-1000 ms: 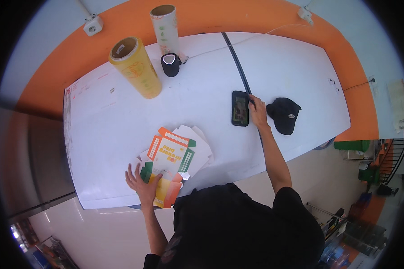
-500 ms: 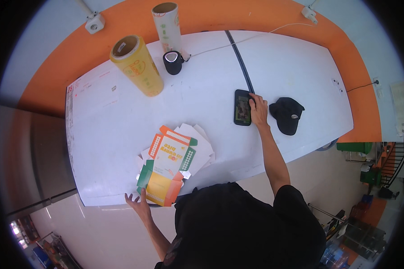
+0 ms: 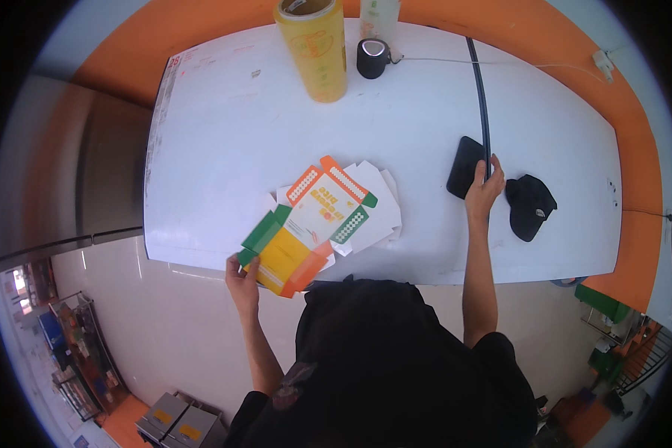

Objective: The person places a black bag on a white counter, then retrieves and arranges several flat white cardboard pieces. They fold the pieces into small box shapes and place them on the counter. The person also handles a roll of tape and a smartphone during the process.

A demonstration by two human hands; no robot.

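Observation:
A flat unfolded carton [image 3: 310, 216], printed in orange, green, yellow and white, lies on top of several white card blanks [image 3: 381, 201] near the table's front edge. My left hand [image 3: 243, 284] pinches the carton's near left corner, thumb on top. Over to the right, a black phone [image 3: 465, 170] rests on the white table [image 3: 411, 112], its screen dark. My right hand [image 3: 485, 193] is at the phone's right edge, thumb and fingers apart, touching it without holding it. Just right of that hand is a black cap [image 3: 530, 209].
Toward the back stand a yellow film roll [image 3: 321, 63], a whitish roll [image 3: 379, 19] and a small black speaker [image 3: 372, 60] with a white cable. A dark strip [image 3: 478, 89] crosses the tabletop. A metal cabinet [image 3: 108, 164] flanks the left side.
My left hand has closed on the carton's corner, where before it was spread beside it. The phone screen has gone dark. The whole view has shifted, moving the table up and right.

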